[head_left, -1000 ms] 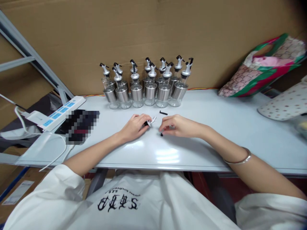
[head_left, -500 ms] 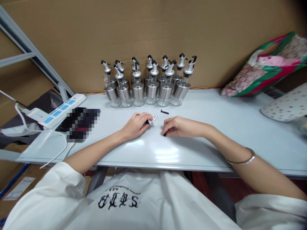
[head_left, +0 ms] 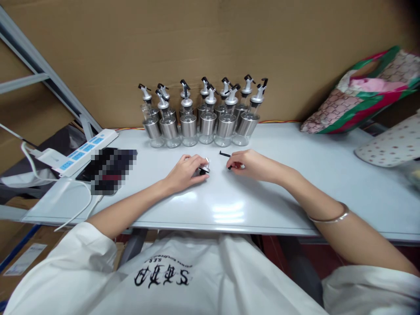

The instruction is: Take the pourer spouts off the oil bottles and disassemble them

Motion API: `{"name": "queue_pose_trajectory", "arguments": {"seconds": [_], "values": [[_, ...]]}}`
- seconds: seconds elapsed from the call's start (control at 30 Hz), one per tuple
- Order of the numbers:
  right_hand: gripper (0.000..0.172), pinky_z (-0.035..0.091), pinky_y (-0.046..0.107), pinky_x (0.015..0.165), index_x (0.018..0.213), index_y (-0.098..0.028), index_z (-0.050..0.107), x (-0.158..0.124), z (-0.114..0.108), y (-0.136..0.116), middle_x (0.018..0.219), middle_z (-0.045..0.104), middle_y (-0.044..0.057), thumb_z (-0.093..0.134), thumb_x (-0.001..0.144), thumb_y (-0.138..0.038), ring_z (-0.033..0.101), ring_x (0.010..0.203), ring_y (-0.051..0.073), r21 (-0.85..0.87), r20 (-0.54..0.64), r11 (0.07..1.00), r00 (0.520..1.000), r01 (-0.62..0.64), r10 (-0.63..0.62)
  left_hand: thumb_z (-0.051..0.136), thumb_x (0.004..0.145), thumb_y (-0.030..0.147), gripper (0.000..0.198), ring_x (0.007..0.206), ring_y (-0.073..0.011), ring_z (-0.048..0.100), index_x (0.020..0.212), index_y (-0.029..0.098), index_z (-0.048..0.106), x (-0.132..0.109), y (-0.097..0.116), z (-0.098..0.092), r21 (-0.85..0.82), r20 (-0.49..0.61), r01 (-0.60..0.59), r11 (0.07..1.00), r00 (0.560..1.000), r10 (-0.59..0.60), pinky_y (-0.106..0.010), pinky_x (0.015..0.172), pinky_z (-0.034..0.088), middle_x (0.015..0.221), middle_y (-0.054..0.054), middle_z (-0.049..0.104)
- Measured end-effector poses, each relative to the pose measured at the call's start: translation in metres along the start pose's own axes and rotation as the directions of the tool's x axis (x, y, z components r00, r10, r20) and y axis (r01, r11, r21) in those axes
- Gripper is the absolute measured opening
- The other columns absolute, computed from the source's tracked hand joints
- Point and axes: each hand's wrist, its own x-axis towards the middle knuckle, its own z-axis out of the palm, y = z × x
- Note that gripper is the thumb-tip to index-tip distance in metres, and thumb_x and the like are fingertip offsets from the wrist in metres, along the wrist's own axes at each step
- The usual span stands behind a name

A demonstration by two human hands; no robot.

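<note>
My left hand [head_left: 187, 172] rests on the pale table [head_left: 295, 183] with its fingers closed round a small silver and black pourer cap [head_left: 204, 167]. To its right, my right hand [head_left: 246, 161] pinches a small black part [head_left: 229, 166] just above the tabletop. A thin black stick-like part [head_left: 224, 153] lies loose on the table just behind and left of my right hand's fingers. Several glass dispenser bottles [head_left: 203, 118] with steel sleeves and black-tipped pourers stand in a cluster at the back, against the cardboard wall.
A white and blue power strip [head_left: 82, 151] with cables lies at the left. Beside it is a dark blurred object [head_left: 111, 168]. A colourful bag [head_left: 361, 94] and a dotted cloth item [head_left: 390, 144] sit at the right. A metal shelf frame [head_left: 42, 76] stands at far left.
My right hand has lifted off the table and moved back toward the loose black stick, carrying its small black part. My left hand has turned the cap slightly in its fingers.
</note>
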Motion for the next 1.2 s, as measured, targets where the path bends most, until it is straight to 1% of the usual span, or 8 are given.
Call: {"name": "queue_pose_trajectory", "arguments": {"seconds": [0.2,0.37,0.5,0.63,0.73,0.83,1.03,1.2], "values": [[0.028,0.048,0.028,0.075,0.089,-0.014,0.069,0.003,0.009,0.012,0.092,0.069,0.010,0.045,0.076,-0.006,0.063,0.078,0.019,-0.063,0.012,0.998,1.000,0.015,-0.014,0.063,0.082,0.037,0.039,0.076,-0.0152,0.057,0.111,0.018,0.045,-0.001,-0.001,0.000,-0.060,-0.021,0.048,0.997,0.999,-0.050,-0.036,0.088,0.037,0.094,-0.003,0.062],[0.031,0.048,0.026,0.070,0.093,-0.015,0.069,0.001,0.007,0.010,0.091,0.069,0.009,0.044,0.077,-0.006,0.063,0.074,0.017,-0.111,0.002,0.993,0.999,0.041,-0.041,0.063,0.081,0.037,0.030,0.081,-0.0173,0.058,0.098,0.019,0.046,-0.001,-0.003,0.003,-0.080,-0.071,0.035,0.996,0.997,-0.041,-0.037,0.086,0.041,0.094,-0.004,0.061],[0.029,0.047,0.027,0.063,0.105,-0.014,0.065,-0.001,0.002,0.007,0.093,0.069,0.010,0.046,0.082,-0.012,0.062,0.066,0.016,-0.149,-0.093,0.987,0.993,0.055,-0.069,0.059,0.083,0.029,0.027,0.095,-0.0194,0.058,0.103,0.020,0.044,-0.001,-0.005,0.005,-0.144,-0.126,-0.026,0.989,0.992,0.007,-0.036,0.086,0.046,0.102,-0.007,0.059],[0.029,0.047,0.031,0.069,0.112,-0.014,0.061,0.000,0.003,0.000,0.095,0.067,0.012,0.048,0.089,-0.025,0.063,0.075,0.020,-0.198,-0.192,0.970,0.965,0.142,-0.181,0.055,0.086,0.023,0.031,0.103,-0.0182,0.057,0.113,0.021,0.040,-0.003,-0.005,0.006,-0.169,-0.131,-0.064,0.984,0.990,0.042,-0.036,0.090,0.047,0.110,-0.008,0.056],[0.030,0.046,0.034,0.075,0.111,-0.014,0.062,0.001,0.009,-0.007,0.091,0.067,0.011,0.045,0.093,-0.032,0.063,0.082,0.022,-0.246,-0.229,0.946,0.935,0.213,-0.270,0.055,0.087,0.023,0.029,0.103,-0.0175,0.057,0.111,0.021,0.040,-0.003,-0.004,0.006,-0.183,-0.162,-0.107,0.977,0.984,0.077,-0.036,0.089,0.049,0.111,-0.009,0.056],[0.031,0.044,0.034,0.074,0.106,-0.013,0.062,0.002,0.015,-0.013,0.091,0.068,0.011,0.041,0.095,-0.033,0.062,0.079,0.021,-0.291,-0.245,0.921,0.911,0.258,-0.332,0.056,0.087,0.026,0.025,0.102,-0.0171,0.057,0.105,0.020,0.040,-0.003,-0.003,0.006,-0.182,-0.201,-0.155,0.971,0.972,0.117,-0.036,0.087,0.049,0.110,-0.010,0.056],[0.024,0.042,0.031,0.073,0.095,-0.015,0.060,0.003,0.015,-0.014,0.086,0.067,0.008,0.044,0.095,-0.033,0.060,0.077,0.019,-0.277,-0.307,0.917,0.878,0.286,-0.367,0.054,0.089,0.024,0.015,0.096,-0.0158,0.059,0.099,0.020,0.044,-0.003,0.001,0.003,-0.119,-0.342,-0.235,0.965,0.922,0.183,-0.034,0.084,0.049,0.100,-0.008,0.059],[0.017,0.040,0.034,0.082,0.089,-0.017,0.057,0.002,0.013,-0.018,0.084,0.068,0.006,0.044,0.094,-0.027,0.061,0.075,0.017,-0.282,-0.356,0.911,0.849,0.300,-0.390,0.047,0.092,0.028,0.014,0.089,-0.0160,0.060,0.103,0.019,0.047,-0.002,0.004,0.000,-0.053,-0.289,-0.230,0.972,0.935,0.205,-0.033,0.080,0.046,0.092,-0.006,0.063]]}}
